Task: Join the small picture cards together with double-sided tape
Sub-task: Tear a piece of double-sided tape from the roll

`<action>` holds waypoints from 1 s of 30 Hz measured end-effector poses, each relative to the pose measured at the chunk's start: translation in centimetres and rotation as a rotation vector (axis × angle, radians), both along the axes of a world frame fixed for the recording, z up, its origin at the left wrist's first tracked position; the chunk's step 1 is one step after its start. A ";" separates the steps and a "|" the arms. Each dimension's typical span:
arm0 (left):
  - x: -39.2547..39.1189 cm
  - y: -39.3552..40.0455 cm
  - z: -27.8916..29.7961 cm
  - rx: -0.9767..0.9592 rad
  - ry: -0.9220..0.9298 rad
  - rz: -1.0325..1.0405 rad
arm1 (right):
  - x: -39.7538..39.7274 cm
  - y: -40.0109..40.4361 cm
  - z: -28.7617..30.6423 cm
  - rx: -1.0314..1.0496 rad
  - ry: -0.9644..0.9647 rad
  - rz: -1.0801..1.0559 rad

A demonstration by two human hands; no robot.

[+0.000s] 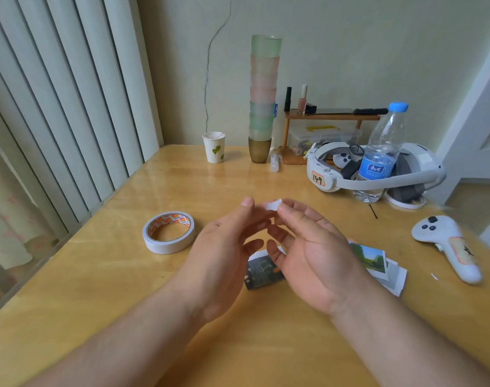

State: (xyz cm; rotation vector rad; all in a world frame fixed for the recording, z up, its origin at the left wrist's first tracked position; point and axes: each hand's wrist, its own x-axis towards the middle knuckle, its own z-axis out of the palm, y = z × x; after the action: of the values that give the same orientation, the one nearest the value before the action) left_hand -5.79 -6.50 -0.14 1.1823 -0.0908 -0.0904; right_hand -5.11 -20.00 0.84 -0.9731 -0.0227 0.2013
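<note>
We hold both hands raised above the tabletop (104, 275), just right of the tape roll (168, 232). The left hand (224, 261) and right hand (308, 252) meet at their fingertips, pinching between them a small white tape piece (274, 204). Right of the roll and beneath the hands lies a dark card (262, 272), flat on the tabletop. Farther right of the roll, a landscape card (373, 259) rests on top of further white-edged cards (396, 277), partly hidden by the right wrist. Well right of the roll lies a white controller (450, 244); behind and right of the roll stand a bottle (380, 155) and headset (422, 169)
</note>
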 end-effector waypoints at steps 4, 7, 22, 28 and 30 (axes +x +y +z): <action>-0.3 -0.2 -0.4 -0.004 -0.019 0.027 | -0.1 0.3 -0.1 -0.002 -0.005 -0.011; -0.4 -0.3 -0.4 0.005 -0.044 0.067 | -0.4 0.3 -0.2 0.001 -0.006 -0.014; -1.1 -0.5 0.1 0.107 -0.182 0.286 | -1.5 1.1 -0.6 -0.435 -0.293 -0.369; -1.1 -0.3 0.0 0.087 -0.153 0.318 | -0.6 0.2 -0.4 -0.366 -0.128 -0.365; -1.2 -0.4 0.0 0.062 -0.138 0.283 | -0.5 -0.2 -0.2 -0.345 -0.159 -0.297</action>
State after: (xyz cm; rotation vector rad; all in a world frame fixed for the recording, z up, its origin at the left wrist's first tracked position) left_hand -6.97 -6.93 -0.16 1.2520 -0.0413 0.2387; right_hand -5.64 -20.20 0.65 -1.3204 0.0116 -0.1515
